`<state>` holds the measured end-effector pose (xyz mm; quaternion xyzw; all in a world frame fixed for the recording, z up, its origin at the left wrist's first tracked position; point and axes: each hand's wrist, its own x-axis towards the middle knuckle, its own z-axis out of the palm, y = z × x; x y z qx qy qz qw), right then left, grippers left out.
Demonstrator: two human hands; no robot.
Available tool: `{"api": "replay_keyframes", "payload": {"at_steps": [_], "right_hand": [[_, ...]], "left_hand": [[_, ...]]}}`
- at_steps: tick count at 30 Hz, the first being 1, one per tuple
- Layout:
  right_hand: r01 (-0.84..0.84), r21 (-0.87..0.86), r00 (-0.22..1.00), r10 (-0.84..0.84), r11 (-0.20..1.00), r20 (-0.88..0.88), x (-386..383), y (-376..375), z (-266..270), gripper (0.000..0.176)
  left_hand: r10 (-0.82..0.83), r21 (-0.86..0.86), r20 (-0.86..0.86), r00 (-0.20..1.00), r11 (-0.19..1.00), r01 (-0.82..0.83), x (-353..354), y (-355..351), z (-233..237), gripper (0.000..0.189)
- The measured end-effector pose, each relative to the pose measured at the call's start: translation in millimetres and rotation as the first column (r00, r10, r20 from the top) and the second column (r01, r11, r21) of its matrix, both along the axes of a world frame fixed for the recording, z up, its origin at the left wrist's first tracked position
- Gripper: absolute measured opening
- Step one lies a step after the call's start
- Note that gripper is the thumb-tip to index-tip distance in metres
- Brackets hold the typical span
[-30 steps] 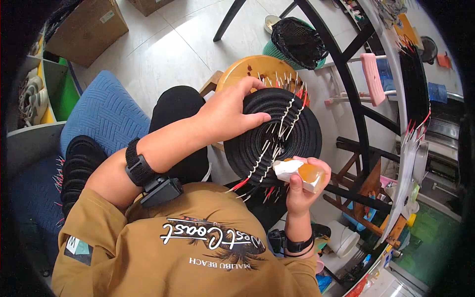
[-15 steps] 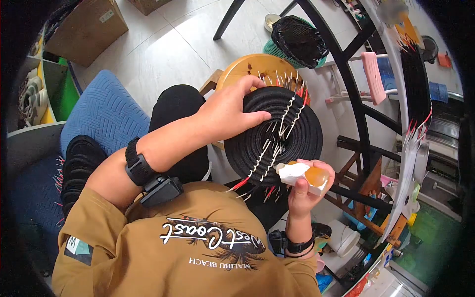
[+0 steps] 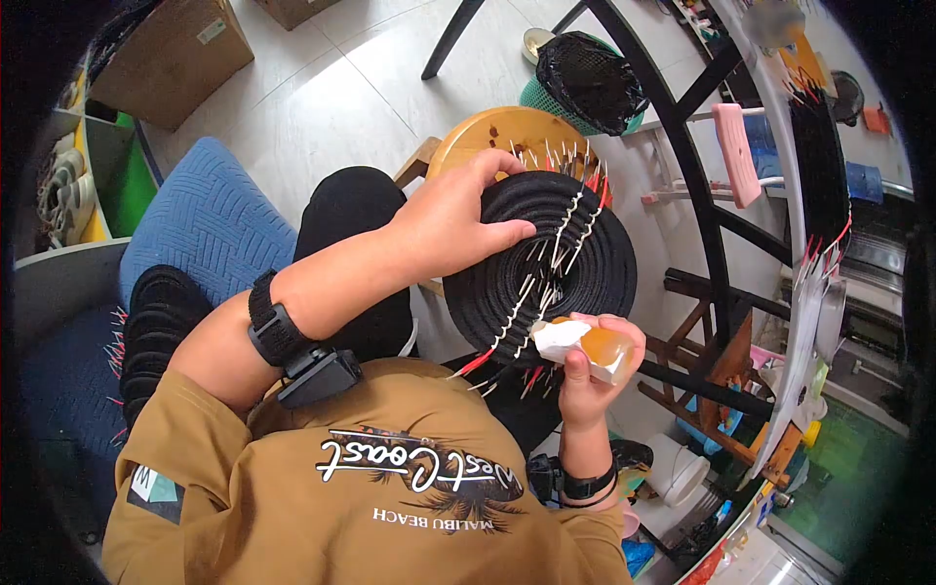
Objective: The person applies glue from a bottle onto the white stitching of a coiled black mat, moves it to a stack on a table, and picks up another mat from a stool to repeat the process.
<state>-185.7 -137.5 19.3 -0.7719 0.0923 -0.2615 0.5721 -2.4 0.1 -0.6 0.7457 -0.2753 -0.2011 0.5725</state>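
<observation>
A thick coil of black webbing [image 3: 595, 258] stands in front of my lap, with white and red wire ends sticking out around it. Wavy white lines run across its face toward the centre. My left hand [image 3: 453, 219] is closed on the coil's left rim, thumb on the face and fingers behind the edge. In my right hand [image 3: 590, 380] is a small squeeze bottle [image 3: 590, 346] of amber liquid with a white wrapping. Its tip points left, at the lower part of the coil by the white lines; whether it touches cannot be made out.
A round wooden stool [image 3: 492, 132] is behind the coil, beside a green bin [image 3: 585, 83] with a black bag. More black coils [image 3: 161, 327] lie on the blue seat [image 3: 210, 214] at left. At right stands a black frame [image 3: 721, 253] with hanging black webbing.
My right hand has moved the bottle slightly left and down along the coil's lower face. My left hand stays on the rim, and the coil has barely shifted.
</observation>
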Motion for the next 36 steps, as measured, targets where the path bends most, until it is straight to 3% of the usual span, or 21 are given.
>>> {"api": "replay_keyframes", "payload": {"at_steps": [13, 19, 22, 36], "right_hand": [[-0.018, -0.104, 1.0, 0.019, 0.994, 0.001, -5.0, -7.0, 1.2, 0.055], [-0.056, -0.106, 0.998, 0.053, 0.993, -0.026, -2.0, -7.2, 0.5, 0.056], [-0.047, -0.092, 0.999, 0.046, 0.995, -0.016, -2.1, -7.2, -0.2, 0.057], [-0.025, -0.112, 0.999, 0.03, 0.993, 0.043, -5.1, -10.6, -4.0, 0.056]], "left_hand": [[-0.031, 0.035, -0.047, 0.998, 0.999, 0.033, 1.2, 0.2, 4.2, 0.049], [-0.014, -0.012, -0.051, 0.999, 1.0, 0.013, 0.8, -0.4, 3.5, 0.048], [0.003, 0.015, 0.027, 1.0, 1.0, -0.003, 0.4, -0.3, 1.0, 0.049], [-0.007, 0.056, 0.013, 1.0, 0.998, 0.006, 0.5, -0.7, 4.0, 0.05]]}}
